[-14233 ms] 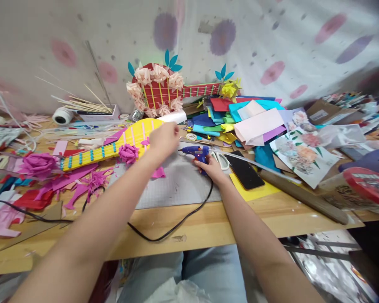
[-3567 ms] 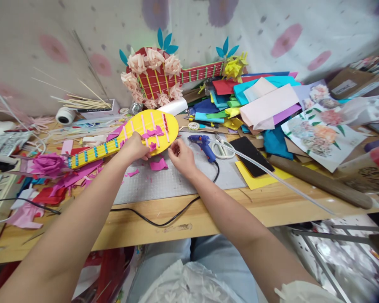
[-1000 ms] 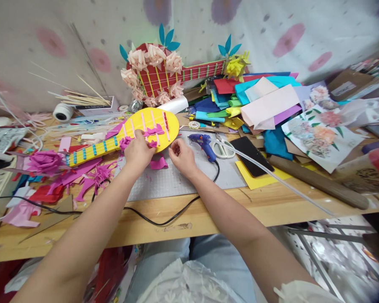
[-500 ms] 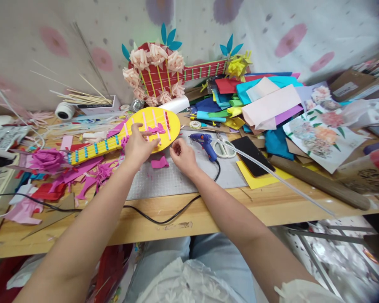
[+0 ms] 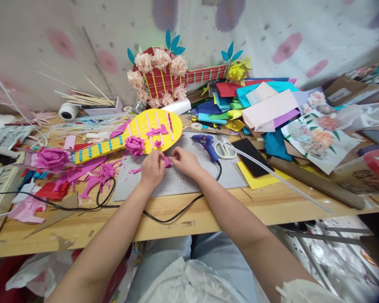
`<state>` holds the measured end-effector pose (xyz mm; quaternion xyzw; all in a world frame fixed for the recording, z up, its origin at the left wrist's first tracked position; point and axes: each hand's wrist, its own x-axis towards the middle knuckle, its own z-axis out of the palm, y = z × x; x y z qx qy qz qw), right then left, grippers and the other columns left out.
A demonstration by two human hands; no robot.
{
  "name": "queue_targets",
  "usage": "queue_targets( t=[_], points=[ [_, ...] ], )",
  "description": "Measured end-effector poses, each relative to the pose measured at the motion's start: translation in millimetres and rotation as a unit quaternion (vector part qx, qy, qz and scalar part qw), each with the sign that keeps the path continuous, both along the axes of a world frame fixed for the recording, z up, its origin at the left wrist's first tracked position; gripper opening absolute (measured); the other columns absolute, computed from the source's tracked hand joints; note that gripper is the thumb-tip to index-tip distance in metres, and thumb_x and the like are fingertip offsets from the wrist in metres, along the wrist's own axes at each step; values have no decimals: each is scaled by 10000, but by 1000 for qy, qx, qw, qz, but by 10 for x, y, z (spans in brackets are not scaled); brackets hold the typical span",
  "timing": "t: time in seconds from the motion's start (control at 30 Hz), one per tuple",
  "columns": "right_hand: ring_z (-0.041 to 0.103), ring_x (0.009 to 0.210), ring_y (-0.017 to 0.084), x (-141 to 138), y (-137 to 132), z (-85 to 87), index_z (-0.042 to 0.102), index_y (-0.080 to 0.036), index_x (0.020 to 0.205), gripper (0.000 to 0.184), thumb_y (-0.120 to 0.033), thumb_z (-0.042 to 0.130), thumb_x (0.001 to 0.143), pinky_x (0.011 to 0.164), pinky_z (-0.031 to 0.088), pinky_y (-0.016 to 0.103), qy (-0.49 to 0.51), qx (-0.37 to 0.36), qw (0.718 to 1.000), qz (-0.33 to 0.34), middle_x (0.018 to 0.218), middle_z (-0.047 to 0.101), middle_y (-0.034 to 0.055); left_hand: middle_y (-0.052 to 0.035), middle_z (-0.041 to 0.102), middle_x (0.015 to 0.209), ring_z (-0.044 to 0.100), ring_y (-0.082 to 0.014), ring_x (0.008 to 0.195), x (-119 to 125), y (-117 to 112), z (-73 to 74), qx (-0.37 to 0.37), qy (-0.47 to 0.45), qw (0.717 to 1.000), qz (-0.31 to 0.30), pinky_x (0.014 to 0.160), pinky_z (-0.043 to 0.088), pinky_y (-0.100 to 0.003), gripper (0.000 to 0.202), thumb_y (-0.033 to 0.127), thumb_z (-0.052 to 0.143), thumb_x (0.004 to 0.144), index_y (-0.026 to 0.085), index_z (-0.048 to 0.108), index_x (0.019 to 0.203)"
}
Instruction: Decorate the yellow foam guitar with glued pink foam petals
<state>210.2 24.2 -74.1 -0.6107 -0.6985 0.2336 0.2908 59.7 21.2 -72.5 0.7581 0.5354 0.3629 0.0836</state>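
Over the grey cutting mat [image 5: 183, 181], a small magenta crepe paper piece [image 5: 167, 162] shows between my two hands. My left hand [image 5: 153, 169] is closed, its fingertips pinching the left side of the piece. Curled fingers of my right hand [image 5: 187, 162] meet its right edge; the fingertips are partly hidden. Just beyond lies a yellow paper guitar [image 5: 172, 145] with pink strips across its body and blue bands along the neck. A magenta paper rose [image 5: 134, 145] sits where neck and body join. To the right rests a blue glue gun [image 5: 206, 145].
White-handled scissors [image 5: 225, 150] and a black phone [image 5: 252, 158] lie right of the mat. A red paper guitar [image 5: 159, 82] with peach roses leans behind. Coloured paper [image 5: 268, 105] is piled at the back right. A black cord [image 5: 173, 219] runs along the front; magenta scraps [image 5: 96, 179] lie left.
My left hand has come off the yellow guitar, down and right to the magenta paper piece. My right hand stays close by, fingers now at that piece. The rose on the guitar is uncovered.
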Motion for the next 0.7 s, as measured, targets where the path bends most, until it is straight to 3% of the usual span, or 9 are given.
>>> queue_targets(
  t=[0.07, 0.17, 0.33, 0.5, 0.6, 0.7],
  points=[
    [539, 681, 139, 93, 7, 32, 547, -211, 791, 76, -287, 551, 788, 591, 329, 256, 8, -9, 1000, -2, 749, 624, -6, -67, 604, 867, 595, -182, 843, -18, 5, -61, -3, -15, 1000, 11, 796, 444, -310, 129, 178, 361, 811, 210, 470, 873],
    [509, 627, 122, 280, -14, 82, 543, -208, 799, 40, -199, 518, 769, 582, 332, 250, 32, -26, 999, 7, 667, 575, -26, -97, 606, 954, 598, -184, 911, -62, 53, -29, 19, -54, 997, 42, 819, 444, -308, 161, 241, 351, 854, 196, 460, 964],
    [416, 495, 85, 656, -133, 174, 524, -194, 818, 101, -267, 530, 747, 515, 309, 229, 88, -90, 990, 63, 543, 451, -78, -77, 604, 946, 598, -174, 877, -154, 209, 290, 43, -88, 991, 94, 794, 449, -303, 238, 337, 372, 875, 186, 452, 1042],
    [337, 403, 61, 1054, -305, 290, 469, -202, 754, 246, -432, 555, 759, 424, 233, 219, 162, -199, 962, 92, 493, 405, -89, -19, 598, 818, 582, -164, 739, -253, 470, 646, -10, -33, 997, 69, 734, 461, -311, 242, 310, 469, 811, 217, 482, 1034],
    [314, 388, 60, 1280, -379, 338, 394, -216, 691, 324, -484, 563, 756, 411, 210, 221, 168, -200, 963, 69, 456, 371, -93, -46, 616, 920, 589, -175, 787, -278, 615, 730, -53, 14, 997, 48, 732, 475, -317, 307, 231, 530, 741, 215, 490, 1045],
    [338, 408, 73, 1463, -394, 371, 386, -218, 656, 332, -490, 544, 762, 424, 243, 229, 129, -170, 977, 26, 454, 371, -77, -56, 631, 944, 595, -189, 847, -258, 736, 749, -61, 60, 996, 33, 777, 477, -329, 191, 194, 518, 732, 228, 544, 918]
  ],
)
